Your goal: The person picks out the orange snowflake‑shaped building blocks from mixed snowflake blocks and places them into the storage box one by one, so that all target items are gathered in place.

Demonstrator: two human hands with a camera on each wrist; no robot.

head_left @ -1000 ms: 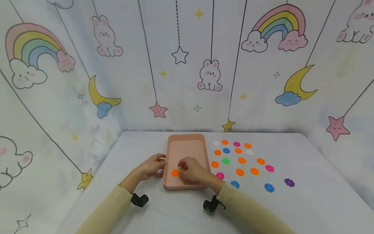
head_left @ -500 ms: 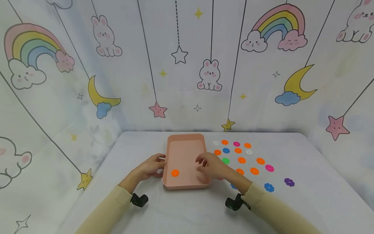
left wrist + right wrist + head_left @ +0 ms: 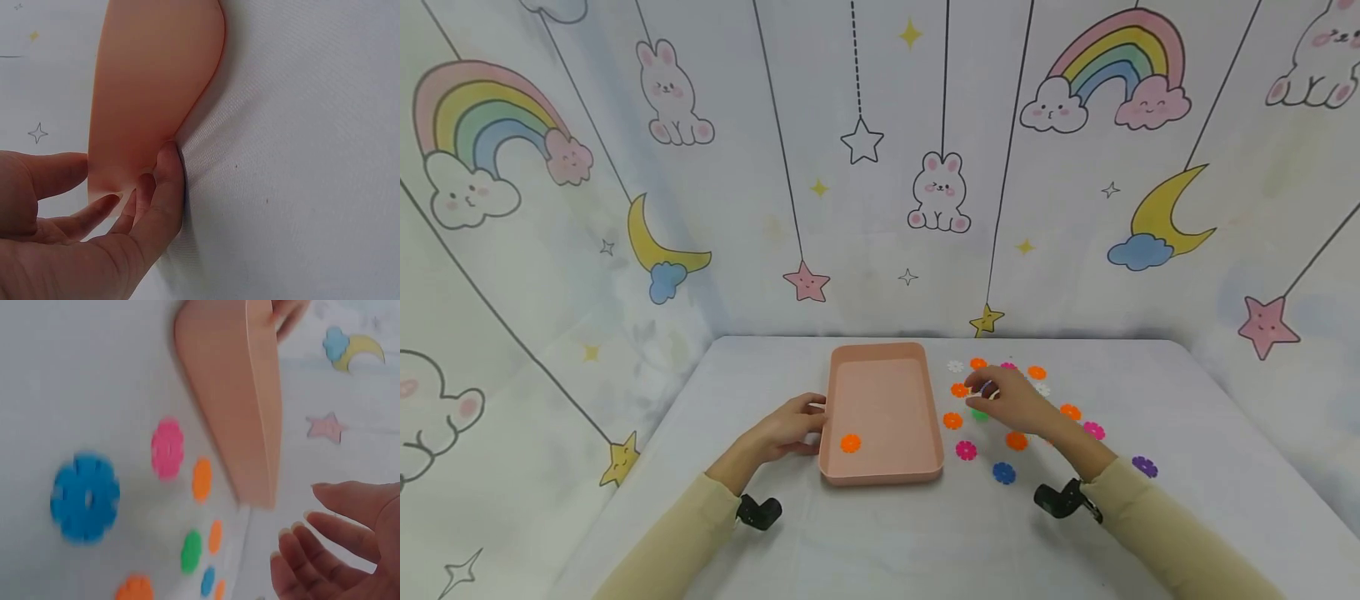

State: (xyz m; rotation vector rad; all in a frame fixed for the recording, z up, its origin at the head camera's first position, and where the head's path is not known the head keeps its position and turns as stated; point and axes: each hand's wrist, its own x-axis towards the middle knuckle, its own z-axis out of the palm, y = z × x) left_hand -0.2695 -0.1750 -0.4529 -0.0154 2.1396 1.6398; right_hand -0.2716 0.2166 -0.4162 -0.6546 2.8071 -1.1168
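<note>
A shallow pink-orange tray lies on the white-covered table, with one orange flower-shaped disc in its near left part. My left hand rests its fingertips against the tray's left side wall, seen closely in the left wrist view. Over the loose discs right of the tray hovers my right hand, thumb and fingers apart with nothing between them. It partly covers a green disc and others. The right wrist view shows a large blue disc and a pink disc in front of the tray's wall.
Several flower-shaped discs in orange, pink, white and blue are scattered on the table's right half. A purple disc lies furthest right, partly behind the right sleeve. A patterned cloth backdrop rises behind the table.
My right hand has moved from inside the tray, over its right wall, to above the discs on the right. The orange disc stays in the tray. My left hand has not moved.
</note>
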